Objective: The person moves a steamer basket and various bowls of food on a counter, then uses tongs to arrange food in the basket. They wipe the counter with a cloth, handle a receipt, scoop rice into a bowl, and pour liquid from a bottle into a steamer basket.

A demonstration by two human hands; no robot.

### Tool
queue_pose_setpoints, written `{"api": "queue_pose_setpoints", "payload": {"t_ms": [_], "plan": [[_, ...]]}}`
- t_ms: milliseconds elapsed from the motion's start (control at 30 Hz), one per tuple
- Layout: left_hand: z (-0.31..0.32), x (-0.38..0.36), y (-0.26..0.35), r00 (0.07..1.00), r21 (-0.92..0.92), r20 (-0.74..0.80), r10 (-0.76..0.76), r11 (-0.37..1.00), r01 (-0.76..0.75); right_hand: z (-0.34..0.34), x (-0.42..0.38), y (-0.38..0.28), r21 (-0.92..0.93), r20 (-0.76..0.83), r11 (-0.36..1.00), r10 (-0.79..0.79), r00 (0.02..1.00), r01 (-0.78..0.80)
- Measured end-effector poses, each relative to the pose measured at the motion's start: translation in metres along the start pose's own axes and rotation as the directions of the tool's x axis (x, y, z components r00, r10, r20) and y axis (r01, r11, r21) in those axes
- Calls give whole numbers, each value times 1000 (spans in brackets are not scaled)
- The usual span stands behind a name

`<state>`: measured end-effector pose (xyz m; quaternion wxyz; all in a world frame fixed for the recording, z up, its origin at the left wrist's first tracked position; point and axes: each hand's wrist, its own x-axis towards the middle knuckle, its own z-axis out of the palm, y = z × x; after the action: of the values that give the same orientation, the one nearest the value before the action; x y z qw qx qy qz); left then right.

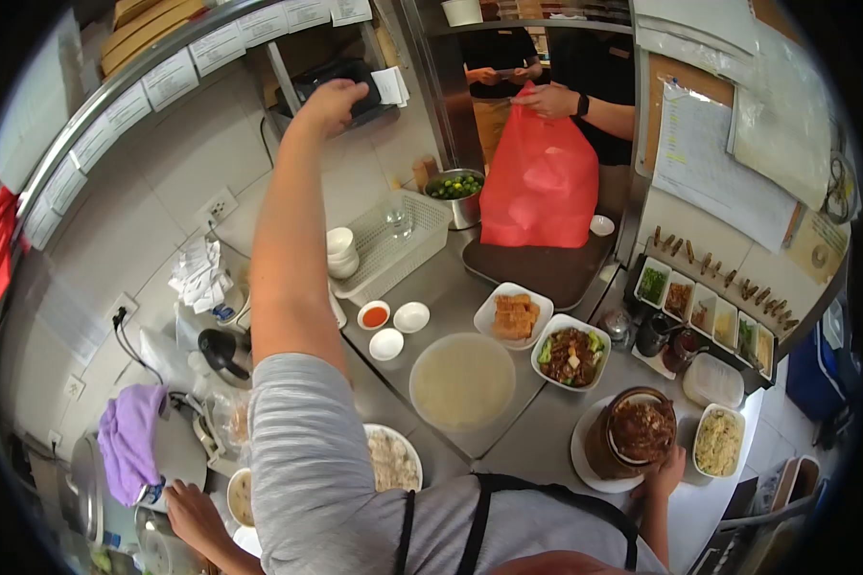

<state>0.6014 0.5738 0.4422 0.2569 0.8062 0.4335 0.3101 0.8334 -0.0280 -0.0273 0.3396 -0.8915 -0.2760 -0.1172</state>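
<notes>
My left arm stretches up and away to a black box-shaped device (345,77) on the wall shelf. My left hand (331,99) rests against its front, fingers curled; whether it grips anything is hidden. My right hand (665,471) grips the near rim of a white plate (585,458) that carries a brown clay pot (633,431) full of dark braised food. The plate sits on the steel counter (537,422) at the lower right, beside a small tray of noodles (719,443).
On the counter stand a large round bowl of pale broth (462,379), fried tofu (513,316), a meat and vegetable dish (571,356), small sauce dishes (375,315) and a condiment rack (710,316). Other people hold a red bag (539,187) at the back. Another person's hand (194,517) is lower left.
</notes>
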Motion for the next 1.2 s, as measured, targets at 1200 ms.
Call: {"api": "queue_pose_setpoints", "payload": {"t_ms": [1200], "plan": [[219, -251, -66, 934, -884, 311, 178, 414, 215, -17, 23, 1, -9, 309, 997, -65, 949, 71]]}}
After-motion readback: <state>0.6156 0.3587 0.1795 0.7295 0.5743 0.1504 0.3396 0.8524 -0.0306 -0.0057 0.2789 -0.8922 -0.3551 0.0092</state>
